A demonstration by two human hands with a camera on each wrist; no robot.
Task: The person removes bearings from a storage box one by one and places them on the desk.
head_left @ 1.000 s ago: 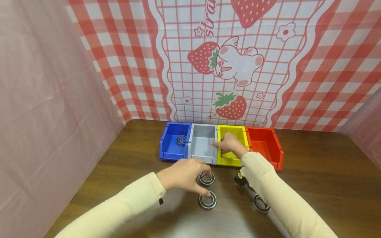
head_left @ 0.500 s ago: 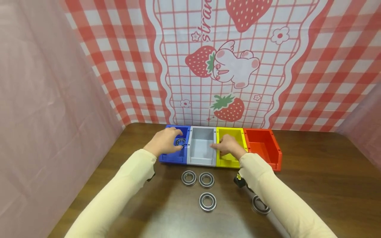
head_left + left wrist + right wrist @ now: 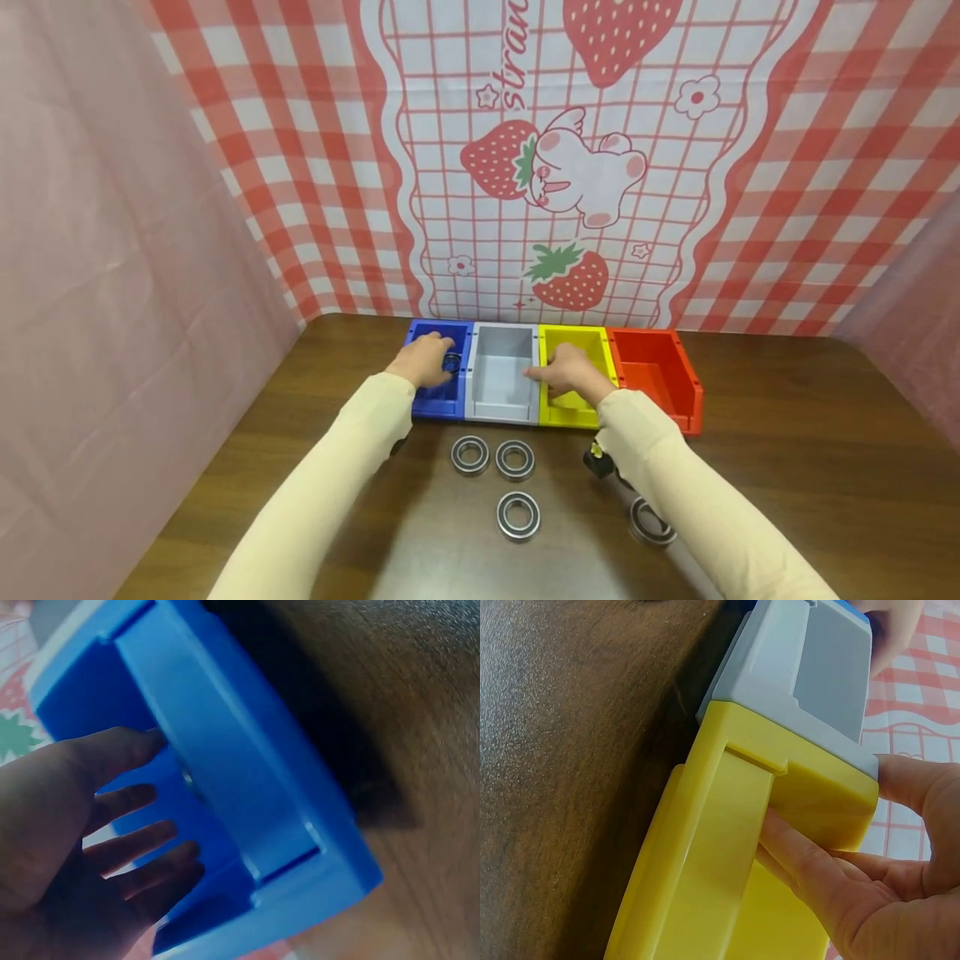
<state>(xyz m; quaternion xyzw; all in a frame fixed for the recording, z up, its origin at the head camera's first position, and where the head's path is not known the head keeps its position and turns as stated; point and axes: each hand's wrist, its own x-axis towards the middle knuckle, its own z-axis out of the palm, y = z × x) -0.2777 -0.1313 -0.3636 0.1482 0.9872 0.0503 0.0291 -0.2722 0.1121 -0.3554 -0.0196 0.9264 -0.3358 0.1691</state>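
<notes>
In the head view, my left hand (image 3: 422, 360) reaches into the blue bin (image 3: 442, 409), its fingers spread near a ball bearing (image 3: 452, 363) inside. The left wrist view shows the thumb and loosely bent fingers (image 3: 135, 847) apart, with a gap between them. My right hand (image 3: 570, 372) pinches the side wall shared by the yellow bin (image 3: 576, 417) and the grey bin (image 3: 502, 412). In the right wrist view, fingers (image 3: 802, 855) reach inside the yellow bin while the thumb bears on the grey bin's side.
A red bin (image 3: 651, 371) ends the row on the right. Near the front lie several ball bearings: a left one (image 3: 470, 456), one beside it (image 3: 515, 461), a nearer one (image 3: 518, 516), and one (image 3: 651, 522) partly under the right sleeve. A patterned cloth (image 3: 585, 167) hangs behind.
My left hand has moved from above the table bearings to the blue bin, uncovering a bearing on the table, then slightly deeper into the bin. My right hand keeps its grip. The head view shifts slightly.
</notes>
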